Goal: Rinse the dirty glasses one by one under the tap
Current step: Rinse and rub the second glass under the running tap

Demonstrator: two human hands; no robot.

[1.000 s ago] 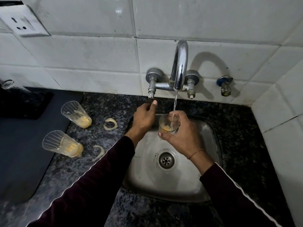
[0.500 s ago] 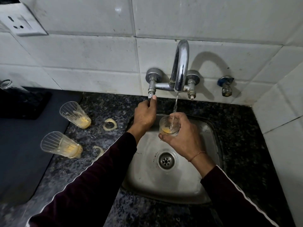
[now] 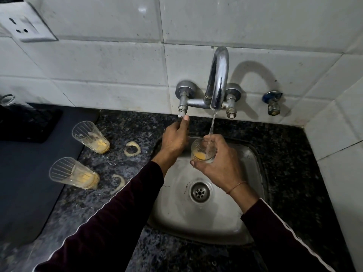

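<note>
Yellow-stained glass [image 3: 203, 152] sits gripped in the right hand [image 3: 220, 161] under the tap [image 3: 218, 79] stream; left hand [image 3: 173, 139] fingers pinch the valve stem [image 3: 182, 112].

Left sleeve [image 3: 110, 222]: dark maroon, soft velvety fabric, long, ending at the wrist; a thin white piping line runs along its outer edge.
Right sleeve [image 3: 290, 244]: same dark maroon fabric, long, with a white stripe down its outer side.
Right wrist: a thin orange-red thread bracelet [image 3: 236, 186] circles it just above the cuff.
Hands: bare, no rings visible.
</note>
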